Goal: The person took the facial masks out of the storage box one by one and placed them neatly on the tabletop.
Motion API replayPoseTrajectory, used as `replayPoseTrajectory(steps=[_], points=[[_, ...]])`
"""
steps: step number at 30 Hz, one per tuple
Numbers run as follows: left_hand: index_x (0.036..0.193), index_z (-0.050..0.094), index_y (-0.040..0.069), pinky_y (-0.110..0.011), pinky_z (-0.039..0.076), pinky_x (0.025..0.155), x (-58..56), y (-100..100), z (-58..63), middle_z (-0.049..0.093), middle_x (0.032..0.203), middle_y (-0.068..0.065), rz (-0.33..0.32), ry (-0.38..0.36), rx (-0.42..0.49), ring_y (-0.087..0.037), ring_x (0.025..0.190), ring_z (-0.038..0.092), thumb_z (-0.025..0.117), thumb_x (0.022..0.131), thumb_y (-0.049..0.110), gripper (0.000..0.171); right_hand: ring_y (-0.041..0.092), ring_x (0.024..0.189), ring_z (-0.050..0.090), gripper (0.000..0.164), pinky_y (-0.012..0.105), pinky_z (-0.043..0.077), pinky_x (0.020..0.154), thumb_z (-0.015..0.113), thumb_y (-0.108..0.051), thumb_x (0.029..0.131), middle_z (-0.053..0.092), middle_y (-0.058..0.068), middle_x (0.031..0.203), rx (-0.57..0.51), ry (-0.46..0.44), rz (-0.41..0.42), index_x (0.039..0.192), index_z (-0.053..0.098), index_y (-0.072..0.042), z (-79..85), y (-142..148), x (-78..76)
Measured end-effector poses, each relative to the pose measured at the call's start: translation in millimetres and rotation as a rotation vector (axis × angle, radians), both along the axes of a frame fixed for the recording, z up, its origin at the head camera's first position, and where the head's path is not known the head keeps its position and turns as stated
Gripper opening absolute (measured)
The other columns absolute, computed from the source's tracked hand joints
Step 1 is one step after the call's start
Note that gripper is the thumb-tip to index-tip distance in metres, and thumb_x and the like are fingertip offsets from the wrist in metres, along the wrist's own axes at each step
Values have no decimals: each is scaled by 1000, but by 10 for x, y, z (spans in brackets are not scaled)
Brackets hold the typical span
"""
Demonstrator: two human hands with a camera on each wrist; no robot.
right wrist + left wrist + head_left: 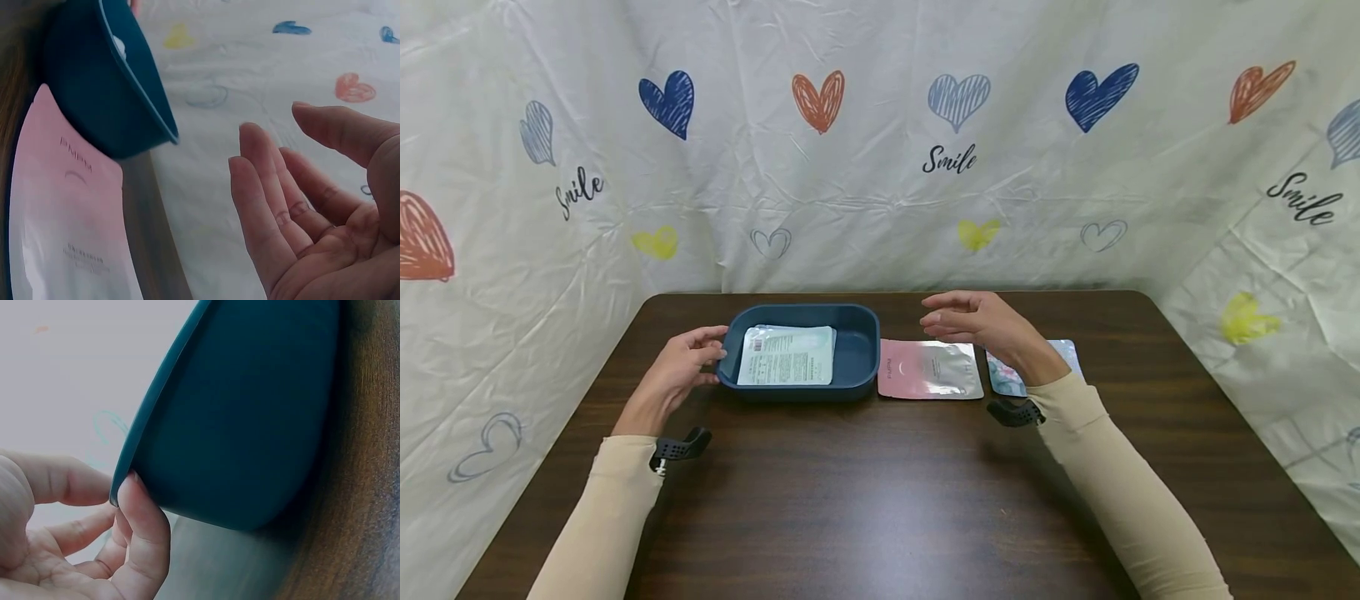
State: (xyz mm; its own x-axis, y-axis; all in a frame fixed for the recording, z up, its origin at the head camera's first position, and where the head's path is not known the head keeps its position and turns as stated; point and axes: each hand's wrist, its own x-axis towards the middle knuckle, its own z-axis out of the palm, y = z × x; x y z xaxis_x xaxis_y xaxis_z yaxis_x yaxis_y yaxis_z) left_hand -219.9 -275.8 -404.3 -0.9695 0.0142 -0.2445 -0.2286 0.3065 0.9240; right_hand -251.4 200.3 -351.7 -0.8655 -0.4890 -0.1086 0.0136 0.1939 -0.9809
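Note:
My left hand (688, 362) pinches the left rim of a dark blue plastic basin (857, 358); in the left wrist view, fingers and thumb close on its lip. Inside the basin lie pale green sheet-mask packets (786, 357), stacked flat. Just right of the basin, a pink-and-silver mask packet (928, 369) lies on the table. My right hand (977, 321), fingers loosely extended and holding nothing, hovers above and behind the packets. Partly hidden under the right forearm is a light blue floral packet (1067, 354). The right wrist view shows the right palm (337, 250) bare.
Everything stands toward the far side of a dark wooden table (850, 500). A white cloth (880, 183) printed with hearts and "Smile" hangs behind it and along both sides. Each wrist wears a black strap (681, 446).

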Motion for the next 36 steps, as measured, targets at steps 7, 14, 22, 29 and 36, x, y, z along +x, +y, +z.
replayPoseTrajectory(steps=[7, 14, 22, 29, 36], points=[[158, 37, 11, -25, 57, 80, 4, 1, -5, 46, 132, -19, 4, -5, -1, -25, 102, 56, 52, 103, 12, 56, 39, 123, 62, 44, 49, 50, 103, 69, -16, 97, 68, 18, 127, -27, -32, 40, 138, 58, -6, 6, -326, -64], [157, 37, 10, -25, 57, 79, 7, -7, -4, 46, 133, -20, 12, -5, 1, -25, 102, 56, 51, 103, 11, 56, 40, 126, 60, 49, 44, 53, 99, 72, -9, 94, 66, 20, 130, -125, -91, 71, 140, 56, -3, -45, -666, -160], [157, 38, 9, -27, 57, 78, 5, -9, 0, 46, 129, -19, 1, -2, 27, -23, 99, 56, 52, 103, 9, 55, 39, 128, 58, 45, 52, 43, 110, 68, -6, 96, 62, 24, 135, -146, -101, 69, 139, 58, -5, -97, -1011, -227], [157, 37, 9, -26, 57, 78, 10, -28, -2, 46, 128, -17, -2, -2, 21, -23, 100, 56, 53, 103, 9, 56, 22, 124, 62, 48, 42, 48, 107, 70, -10, 96, 61, 18, 139, -61, -59, 49, 142, 57, -10, -131, -1321, -242], [156, 39, 8, -26, 58, 79, 16, -21, -4, 46, 123, -14, -9, 9, 28, -20, 96, 59, 56, 103, 9, 55, 29, 130, 57, 53, 46, 43, 112, 66, 0, 95, 57, 21, 142, -41, -131, 16, 146, 52, -4, -214, -1561, -275]])
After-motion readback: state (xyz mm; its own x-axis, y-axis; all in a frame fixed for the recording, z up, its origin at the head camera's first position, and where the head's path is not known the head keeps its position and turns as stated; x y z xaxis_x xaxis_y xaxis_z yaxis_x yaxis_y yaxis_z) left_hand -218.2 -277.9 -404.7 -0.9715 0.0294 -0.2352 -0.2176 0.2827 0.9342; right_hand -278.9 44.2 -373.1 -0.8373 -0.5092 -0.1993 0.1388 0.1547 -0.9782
